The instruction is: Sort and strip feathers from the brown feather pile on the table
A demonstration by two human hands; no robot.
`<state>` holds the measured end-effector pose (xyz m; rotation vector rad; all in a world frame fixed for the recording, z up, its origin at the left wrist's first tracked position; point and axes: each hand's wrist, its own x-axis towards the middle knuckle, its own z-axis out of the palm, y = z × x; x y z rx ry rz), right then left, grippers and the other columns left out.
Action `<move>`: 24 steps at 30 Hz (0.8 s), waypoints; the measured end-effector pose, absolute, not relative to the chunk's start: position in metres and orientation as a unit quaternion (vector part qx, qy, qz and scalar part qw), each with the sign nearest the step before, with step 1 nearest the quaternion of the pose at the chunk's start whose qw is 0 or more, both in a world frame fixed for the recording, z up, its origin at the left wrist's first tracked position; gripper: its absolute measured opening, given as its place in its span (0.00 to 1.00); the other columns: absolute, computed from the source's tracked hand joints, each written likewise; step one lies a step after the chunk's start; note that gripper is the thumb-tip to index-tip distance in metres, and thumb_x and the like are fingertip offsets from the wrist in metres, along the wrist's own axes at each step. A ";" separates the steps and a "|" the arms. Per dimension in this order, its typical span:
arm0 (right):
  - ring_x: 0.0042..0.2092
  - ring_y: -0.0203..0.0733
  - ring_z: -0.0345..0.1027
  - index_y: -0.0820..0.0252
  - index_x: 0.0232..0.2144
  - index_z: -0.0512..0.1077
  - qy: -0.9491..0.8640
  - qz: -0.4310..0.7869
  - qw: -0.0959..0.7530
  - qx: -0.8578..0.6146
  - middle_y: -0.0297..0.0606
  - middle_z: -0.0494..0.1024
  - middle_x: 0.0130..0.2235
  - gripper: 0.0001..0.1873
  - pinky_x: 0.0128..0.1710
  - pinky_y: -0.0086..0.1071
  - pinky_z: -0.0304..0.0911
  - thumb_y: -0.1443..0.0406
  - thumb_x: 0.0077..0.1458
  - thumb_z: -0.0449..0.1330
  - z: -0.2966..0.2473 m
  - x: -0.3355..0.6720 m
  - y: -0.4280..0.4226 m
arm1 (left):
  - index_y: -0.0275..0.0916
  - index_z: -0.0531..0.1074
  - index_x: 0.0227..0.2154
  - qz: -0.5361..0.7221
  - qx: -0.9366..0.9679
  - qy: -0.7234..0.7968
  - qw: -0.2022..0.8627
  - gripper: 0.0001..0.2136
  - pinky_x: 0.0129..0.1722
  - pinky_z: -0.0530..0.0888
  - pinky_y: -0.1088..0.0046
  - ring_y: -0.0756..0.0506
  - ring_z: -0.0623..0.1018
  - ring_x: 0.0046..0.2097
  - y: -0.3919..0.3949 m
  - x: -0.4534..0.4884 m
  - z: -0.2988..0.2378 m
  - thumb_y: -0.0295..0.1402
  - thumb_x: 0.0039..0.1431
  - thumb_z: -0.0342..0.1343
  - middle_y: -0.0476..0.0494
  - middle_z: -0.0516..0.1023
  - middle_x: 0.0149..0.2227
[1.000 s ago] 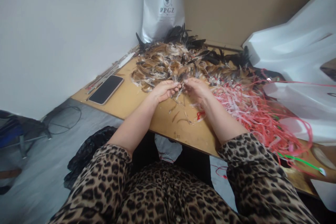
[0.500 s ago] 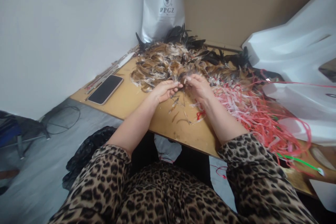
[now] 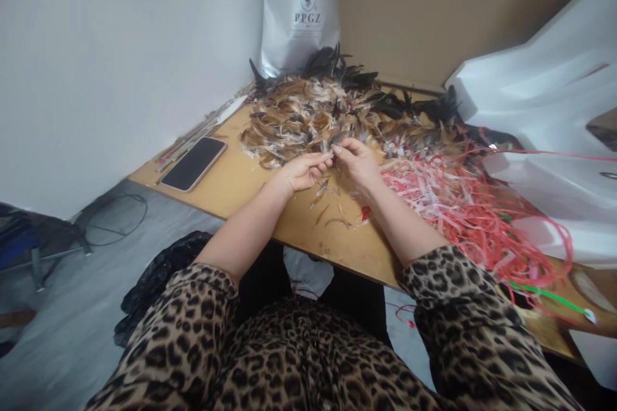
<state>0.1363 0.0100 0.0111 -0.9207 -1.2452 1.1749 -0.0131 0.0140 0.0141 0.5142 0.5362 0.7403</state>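
My left hand (image 3: 306,171) and my right hand (image 3: 357,160) meet at the fingertips over the near edge of a heap of brown and white feathers (image 3: 284,119). Thumb and fingers of my left hand pinch what looks like a feather; its quill end is too small to see clearly. The fingers of my right hand are closed at the same spot, touching the left fingertips. Beneath the hands, several loose feathers (image 3: 321,191) and a small red scrap (image 3: 365,212) lie on the wooden table (image 3: 270,205).
A pile of pink and white ribbon strips (image 3: 463,205) spreads on the right, beside white plastic shapes (image 3: 535,96). A phone (image 3: 194,164) lies at the left. Behind the feathers stands a printed white bag (image 3: 301,19). Black feathers (image 3: 328,67) edge the heap.
My right hand has moved left, and its fingertips now meet those of my left hand. The left hand has hardly moved.
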 end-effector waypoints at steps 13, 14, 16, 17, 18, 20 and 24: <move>0.30 0.33 0.65 0.58 0.27 0.71 -0.500 0.501 0.555 -0.437 0.31 0.73 0.28 0.16 0.31 0.28 0.60 0.55 0.36 0.66 0.013 0.141 0.010 | 0.29 0.69 0.25 0.481 0.392 0.314 0.718 0.06 0.20 0.65 0.87 0.59 0.70 0.21 0.021 -0.005 0.004 0.27 0.47 0.61 0.47 0.73 0.22; 0.29 0.33 0.64 0.58 0.26 0.71 -0.498 0.504 0.553 -0.438 0.31 0.73 0.27 0.16 0.31 0.28 0.60 0.55 0.36 0.66 0.012 0.141 0.011 | 0.29 0.70 0.24 0.485 0.401 0.319 0.708 0.06 0.20 0.65 0.86 0.58 0.70 0.21 0.021 -0.005 0.004 0.27 0.47 0.61 0.47 0.73 0.22; 0.29 0.33 0.64 0.59 0.25 0.70 -0.493 0.515 0.552 -0.432 0.31 0.72 0.26 0.16 0.30 0.28 0.60 0.56 0.35 0.67 0.010 0.141 0.012 | 0.29 0.70 0.24 0.488 0.417 0.330 0.692 0.06 0.21 0.65 0.85 0.58 0.70 0.21 0.020 -0.003 0.005 0.27 0.47 0.61 0.47 0.74 0.22; 0.28 0.32 0.64 0.58 0.25 0.70 -0.490 0.521 0.554 -0.427 0.31 0.72 0.26 0.16 0.30 0.28 0.60 0.56 0.35 0.67 0.009 0.141 0.012 | 0.29 0.70 0.23 0.487 0.422 0.333 0.688 0.06 0.21 0.65 0.85 0.58 0.70 0.21 0.020 -0.003 0.005 0.27 0.47 0.61 0.47 0.74 0.22; 0.28 0.32 0.64 0.58 0.25 0.70 -0.489 0.525 0.556 -0.420 0.30 0.72 0.25 0.16 0.30 0.28 0.60 0.56 0.34 0.67 0.008 0.141 0.013 | 0.29 0.70 0.24 0.484 0.426 0.333 0.688 0.06 0.21 0.65 0.85 0.58 0.71 0.21 0.019 -0.003 0.005 0.27 0.47 0.61 0.47 0.74 0.22; 0.28 0.32 0.64 0.58 0.24 0.69 -0.489 0.527 0.560 -0.411 0.30 0.71 0.25 0.16 0.30 0.28 0.60 0.56 0.34 0.68 0.008 0.141 0.013 | 0.29 0.70 0.24 0.474 0.427 0.325 0.698 0.06 0.21 0.65 0.85 0.58 0.70 0.21 0.019 -0.003 0.005 0.27 0.47 0.61 0.47 0.74 0.23; 0.28 0.32 0.64 0.58 0.23 0.69 -0.498 0.532 0.551 -0.406 0.29 0.71 0.25 0.15 0.30 0.28 0.60 0.57 0.34 0.68 0.011 0.142 0.012 | 0.28 0.70 0.24 0.441 0.407 0.298 0.742 0.05 0.20 0.65 0.87 0.59 0.70 0.20 0.019 -0.006 0.003 0.25 0.48 0.60 0.48 0.73 0.22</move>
